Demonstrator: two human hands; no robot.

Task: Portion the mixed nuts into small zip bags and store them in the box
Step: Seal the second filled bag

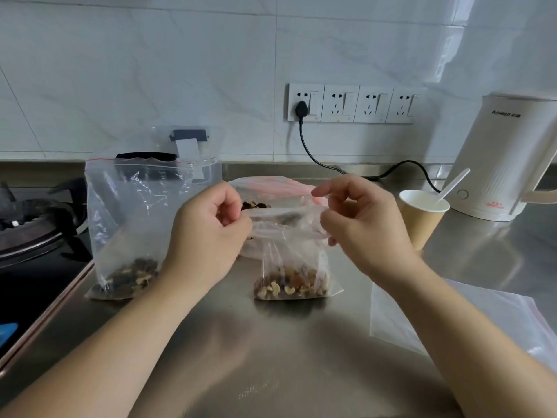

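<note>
While both hands' fingers (327,193) pinch the nut-filled small bag (294,267) shut, another filled bag (129,230) stands left

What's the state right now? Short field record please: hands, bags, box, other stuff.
left hand: pinching the left end of the small bag's top
right hand: pinching the right end of the same top
small bag: upright on the counter, nuts at bottom
left bag: upright, nuts at bottom, hands off it
supply bag: behind the small bag, open
box: clear, at the wall, behind the left bag
empty bags: flat, right
cup: spoon inside
kettle: far right
</note>
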